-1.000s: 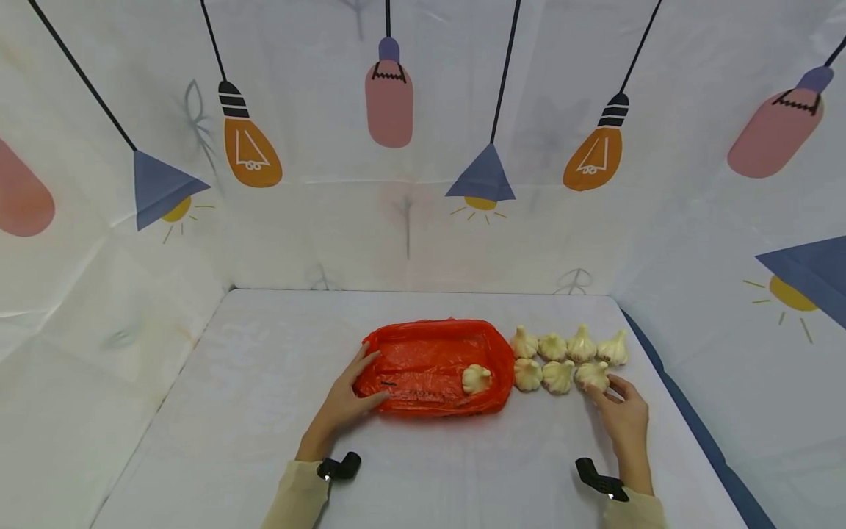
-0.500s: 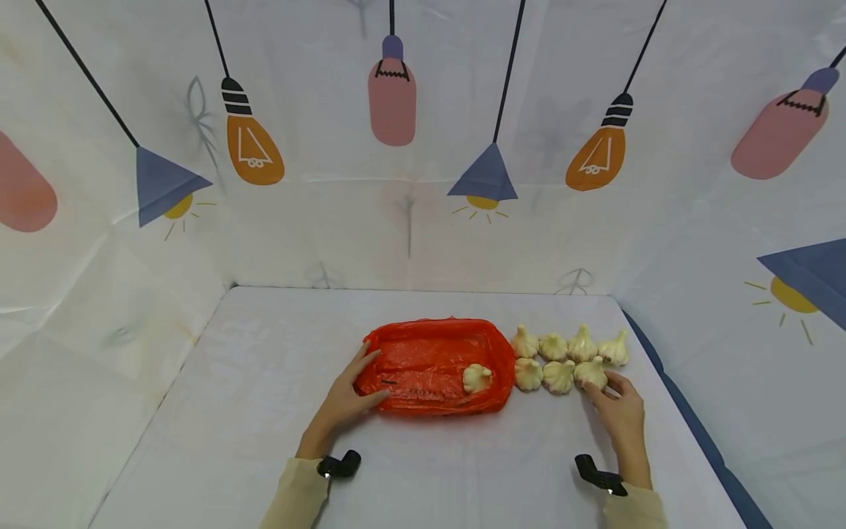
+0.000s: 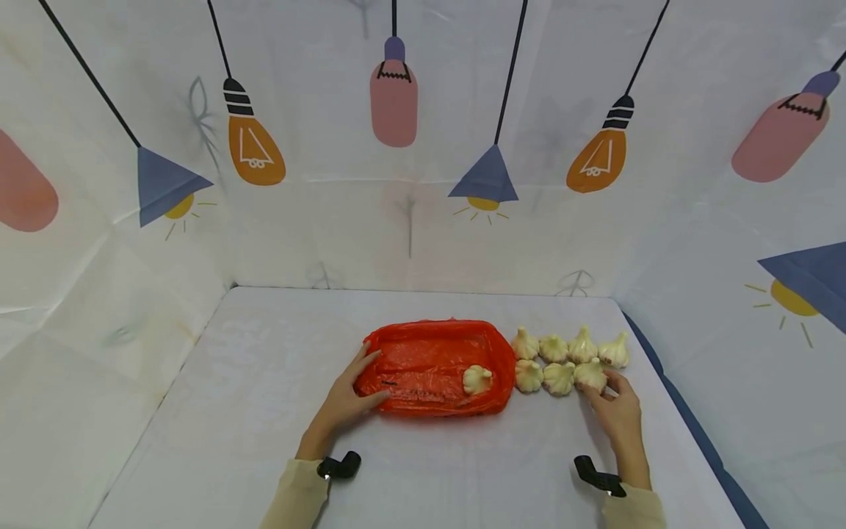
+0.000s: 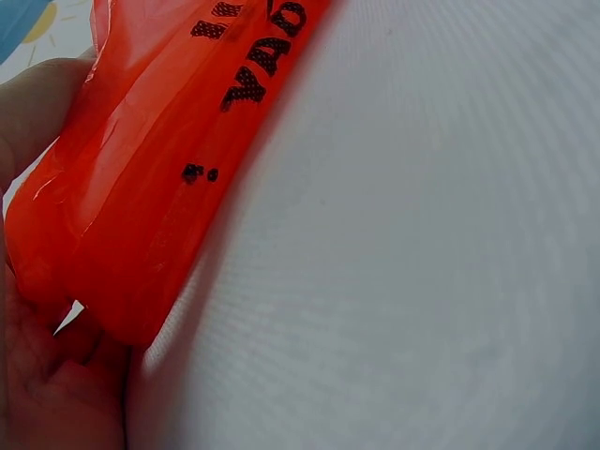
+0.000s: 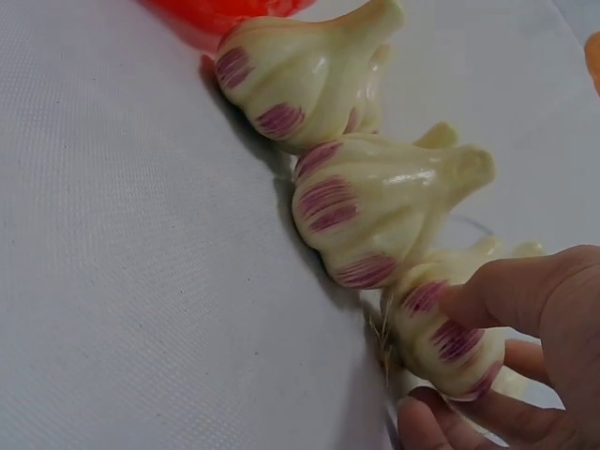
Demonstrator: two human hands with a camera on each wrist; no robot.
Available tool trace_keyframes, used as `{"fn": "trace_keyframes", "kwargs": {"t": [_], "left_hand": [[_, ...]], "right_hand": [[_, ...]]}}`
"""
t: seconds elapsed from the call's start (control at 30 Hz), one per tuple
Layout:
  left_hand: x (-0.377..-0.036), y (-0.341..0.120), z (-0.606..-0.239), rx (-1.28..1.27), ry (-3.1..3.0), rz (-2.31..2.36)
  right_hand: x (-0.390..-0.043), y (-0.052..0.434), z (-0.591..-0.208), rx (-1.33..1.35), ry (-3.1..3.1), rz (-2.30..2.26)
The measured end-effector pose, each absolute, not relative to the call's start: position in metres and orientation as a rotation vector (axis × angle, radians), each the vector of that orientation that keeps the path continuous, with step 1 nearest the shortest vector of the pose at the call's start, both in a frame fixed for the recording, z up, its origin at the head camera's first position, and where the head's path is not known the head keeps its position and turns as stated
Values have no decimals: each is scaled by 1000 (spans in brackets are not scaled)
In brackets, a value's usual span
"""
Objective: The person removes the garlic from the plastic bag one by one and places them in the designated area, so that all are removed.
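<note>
At the left end of a tray-shaped red plastic bag (image 3: 423,367) with an open top, my left hand (image 3: 344,400) holds the side, thumb at the near edge and fingers at the far side. The left wrist view shows the crinkled red plastic (image 4: 141,206) between thumb and fingers. One garlic bulb (image 3: 476,379) lies inside, near the right end. Beyond that end, two rows of pale garlic bulbs (image 3: 558,378) lie on the table. My right hand (image 3: 620,419) pinches the rightmost near-row garlic bulb (image 5: 445,323), which has purple streaks and touches its neighbour.
The white table (image 3: 463,470) ends on the right at a dark blue strip (image 3: 697,426). A white backdrop (image 3: 317,235) printed with lamps stands behind and at both sides. Each wrist wears a black camera mount (image 3: 340,466).
My right hand has shifted slightly left, bringing the pinched garlic bulb closer to the one beside it. My left hand and the red bag stay in place.
</note>
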State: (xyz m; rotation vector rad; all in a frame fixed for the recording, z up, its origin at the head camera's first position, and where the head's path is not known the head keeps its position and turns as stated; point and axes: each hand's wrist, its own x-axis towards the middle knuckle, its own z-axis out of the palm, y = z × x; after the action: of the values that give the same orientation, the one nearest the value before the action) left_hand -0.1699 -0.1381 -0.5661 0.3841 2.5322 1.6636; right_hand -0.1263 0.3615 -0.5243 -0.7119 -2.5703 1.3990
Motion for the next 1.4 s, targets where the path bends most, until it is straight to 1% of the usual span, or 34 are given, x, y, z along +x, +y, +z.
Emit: {"fn": "trace_keyframes", "kwargs": {"t": [0.33,0.63,1.03,1.4], "left_hand": [[-170,-137,-567,373,2547,1664],[-171,-136,-565,363,2527,1687],[-170,-136,-567,359,2530,1688],[-169,-136,-567,367,2525,1690]], "right_hand": [[-126,362,-523,-720,-2562,1354],[-129,362,-525,-680,-2596,1438],[-129,362,-525,-663,-2644,1340],[-127,361,-521,-686,-2692,1350]]}}
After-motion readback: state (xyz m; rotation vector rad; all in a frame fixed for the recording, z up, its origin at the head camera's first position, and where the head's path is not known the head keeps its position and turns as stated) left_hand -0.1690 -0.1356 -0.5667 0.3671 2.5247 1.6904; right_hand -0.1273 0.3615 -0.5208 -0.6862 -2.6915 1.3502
